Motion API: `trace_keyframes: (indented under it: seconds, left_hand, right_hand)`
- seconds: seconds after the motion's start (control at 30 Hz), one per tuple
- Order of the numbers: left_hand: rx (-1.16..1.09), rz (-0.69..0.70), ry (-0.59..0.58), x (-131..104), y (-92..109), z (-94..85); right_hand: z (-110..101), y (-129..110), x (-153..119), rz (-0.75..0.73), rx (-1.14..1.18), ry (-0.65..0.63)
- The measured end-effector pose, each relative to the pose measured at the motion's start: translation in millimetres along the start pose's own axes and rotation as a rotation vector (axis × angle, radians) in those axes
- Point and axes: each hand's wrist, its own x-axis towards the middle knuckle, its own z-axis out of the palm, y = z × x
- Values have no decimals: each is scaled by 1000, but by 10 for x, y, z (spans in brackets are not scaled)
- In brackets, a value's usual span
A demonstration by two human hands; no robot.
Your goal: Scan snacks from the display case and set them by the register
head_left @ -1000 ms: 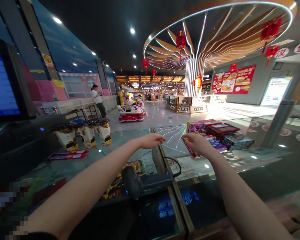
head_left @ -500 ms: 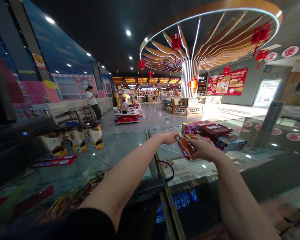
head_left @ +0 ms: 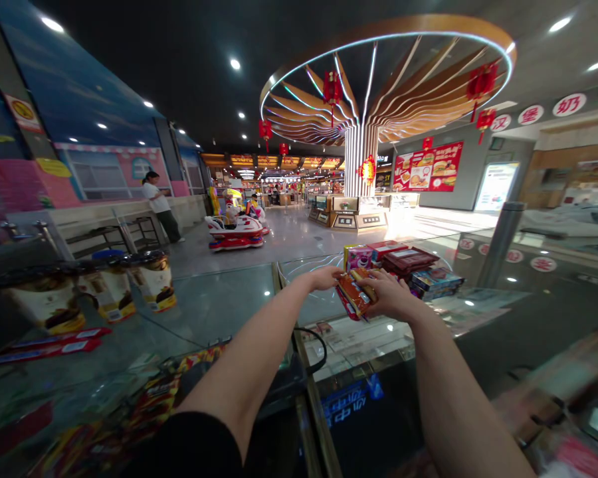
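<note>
A small stack of orange-brown and red snack packets [head_left: 353, 292] is held low over the glass counter, tilted. My right hand [head_left: 393, 295] grips it from the right, fingers across the top and thumb at the near side. At its far left corner, my left hand [head_left: 325, 277] has its fingers closed on the edge; the fingertips are partly hidden. Just behind the packets lies a pile of snack boxes: a pink and yellow box [head_left: 357, 257], a dark red pack [head_left: 410, 259] and a blue box [head_left: 437, 283].
Three lidded cups [head_left: 153, 282] stand on the left counter, with red stick packs [head_left: 54, 345] before them. Colourful wrapped snacks [head_left: 154, 392] lie nearer me. A black cable [head_left: 323, 352] loops by the counter seam. A grey post [head_left: 501, 245] rises at right; a person [head_left: 159, 206] stands beyond.
The view has turned slightly to the right, so the scene sits further left. Both hands stay on the snack packets, whose position against the box pile has barely changed.
</note>
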Motion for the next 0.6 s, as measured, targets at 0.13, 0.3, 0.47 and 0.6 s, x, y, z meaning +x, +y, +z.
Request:
trace_keyframes:
  seconds: [0.13, 0.3, 0.47, 0.6]
  left_hand:
    - [-155, -61, 3, 28, 14, 26]
    - [-136, -149, 45, -45, 39, -53]
    - [-85, -196, 96, -206, 58, -178]
    - [-68, -281, 67, -342, 71, -258]
  right_hand:
    - [18, 6, 34, 12, 25, 6]
    - [32, 20, 53, -8, 52, 25]
    - [41, -3, 43, -53, 74, 45]
    - [64, -40, 45, -88, 73, 76]
